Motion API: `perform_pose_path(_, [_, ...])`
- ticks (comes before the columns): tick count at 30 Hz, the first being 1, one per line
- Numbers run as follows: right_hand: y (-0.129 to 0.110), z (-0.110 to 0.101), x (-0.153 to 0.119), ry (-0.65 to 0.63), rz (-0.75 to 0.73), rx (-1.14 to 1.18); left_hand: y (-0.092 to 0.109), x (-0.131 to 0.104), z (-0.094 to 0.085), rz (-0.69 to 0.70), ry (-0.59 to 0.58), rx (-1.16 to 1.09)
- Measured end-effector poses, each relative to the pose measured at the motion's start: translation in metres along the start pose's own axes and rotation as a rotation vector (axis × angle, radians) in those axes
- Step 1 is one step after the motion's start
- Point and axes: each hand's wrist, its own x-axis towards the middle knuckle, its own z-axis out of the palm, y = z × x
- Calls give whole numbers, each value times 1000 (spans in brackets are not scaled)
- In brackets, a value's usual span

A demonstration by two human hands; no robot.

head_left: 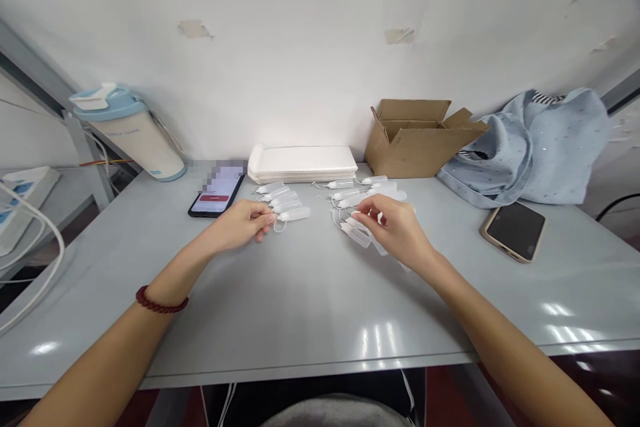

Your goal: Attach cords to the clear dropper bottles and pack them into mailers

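My left hand [245, 223] is closed in a pinch at the tip and thin cord of a small translucent dropper bottle [296, 214], which lies on the table pointing right. Just behind it is a row of several similar bottles [284, 197], each with a white loop cord. Over a looser pile of the same bottles [356, 233], my right hand [393, 223] has thumb and forefinger pinched at the tip of one; the fingers and palm hide part of that bottle and of the pile.
Behind the bottles lies a stack of white padded envelopes [305, 161] against the wall. An open cardboard box [420, 147] and a light blue cloth bag [550, 147] stand right, near a phone [515, 230]. A lit phone [217, 190] and a tumbler [137, 137] are left.
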Motion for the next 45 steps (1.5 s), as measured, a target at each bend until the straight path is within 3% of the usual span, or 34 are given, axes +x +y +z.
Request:
perform_pose_path(3, [1,0,0,-123,43,-107,-3,2,2,-103,27,42])
perform_pose_path(6, [-3,1,-2,-203,28,-246,-4,3,5,-185,140,176])
perform_pose_path(10, [-8,4,-6,-242,-35,-476,-4,2,7,-122,349,392])
perform_pose_path(17, [-16,11,-10,-288,-124,-661,2,-3,17,-22,437,445])
perform_pose_path(25, [-20,22,-15,-338,-65,-662,10,-8,29,70,364,386])
perform_pose_path(32, [-24,17,-16,-194,-31,-127,18,-14,38,41,57,27])
perform_pose_path(35, [-27,15,-17,-194,-19,38,19,-15,38,55,-26,-97])
perform_pose_path(45, [-31,15,-18,-262,-5,190,24,-16,41,144,-74,-202])
